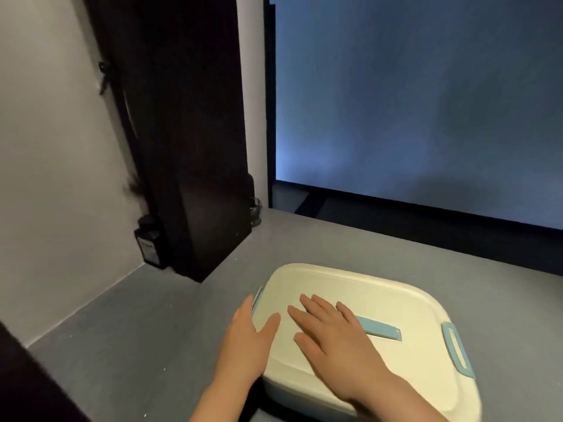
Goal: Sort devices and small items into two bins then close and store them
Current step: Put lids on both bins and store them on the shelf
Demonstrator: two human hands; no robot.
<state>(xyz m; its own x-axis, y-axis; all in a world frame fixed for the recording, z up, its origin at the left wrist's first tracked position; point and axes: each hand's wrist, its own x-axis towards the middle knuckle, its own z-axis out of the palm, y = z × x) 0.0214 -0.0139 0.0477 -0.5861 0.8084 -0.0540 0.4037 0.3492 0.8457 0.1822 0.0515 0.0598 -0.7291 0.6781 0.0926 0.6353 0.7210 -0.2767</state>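
Head view: a white bin [380, 300] with its lid on sits on the grey table [137, 345]. Right hand [332, 333] lies flat on top, fingers straight. Left hand [246, 333] presses its side, holding nothing.

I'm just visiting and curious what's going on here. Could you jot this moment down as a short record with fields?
bin: white bin with blue latches, lid on, standing on the grey surface
left hand: left hand at the bin's left edge, thumb on the lid
right hand: right hand flat on the lid, fingers spread, partly over the blue handle
contents: hidden by the lid
nearby: dark bottle by the wall
stage: bin appears closed
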